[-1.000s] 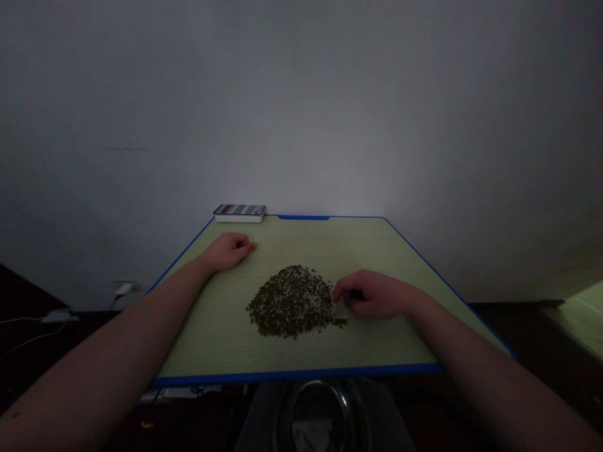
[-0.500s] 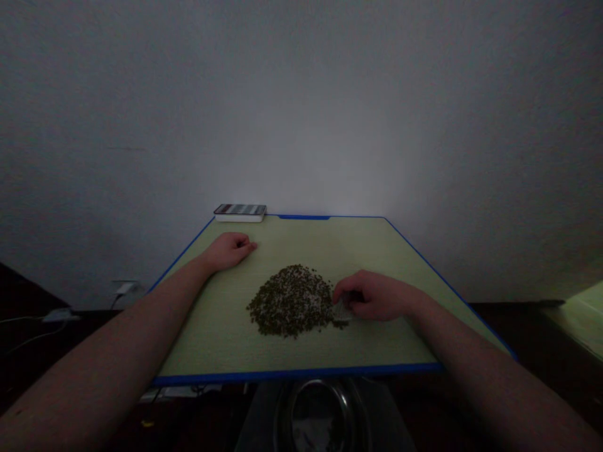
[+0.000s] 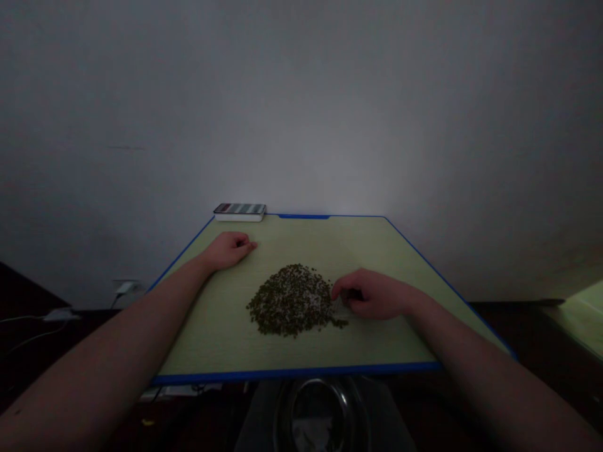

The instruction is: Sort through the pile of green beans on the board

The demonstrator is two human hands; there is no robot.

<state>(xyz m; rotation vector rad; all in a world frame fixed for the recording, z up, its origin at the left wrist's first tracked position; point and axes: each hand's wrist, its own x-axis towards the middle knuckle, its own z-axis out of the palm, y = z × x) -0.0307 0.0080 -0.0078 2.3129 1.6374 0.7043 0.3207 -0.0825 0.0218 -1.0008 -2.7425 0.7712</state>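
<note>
A low heap of small greenish-brown and pale grains (image 3: 292,300) lies in the middle of the pale wooden-look table (image 3: 301,358). My right hand (image 3: 370,294) is at the heap's right edge, fingers bent downward, with a gap between the index fingertip and the thumb. A faint whitish patch and a few loose dark grains lie below its fingertips; nothing clearly held can be made out. My left hand (image 3: 230,248) rests on the table's far left side, beyond the heap, its fingers curled in and apparently holding nothing.
A phone (image 3: 241,208) lies on a white box (image 3: 239,217) at the back left corner. Blue edging (image 3: 292,375) runs round the table. Below the front edge is a shiny metal bowl (image 3: 346,408). At left are a wall plug (image 3: 125,288) and cables; a grey wall stands behind.
The fingertips of my right hand have lifted and shifted slightly, and less of the whitish patch shows beneath them. My left hand stays in place.
</note>
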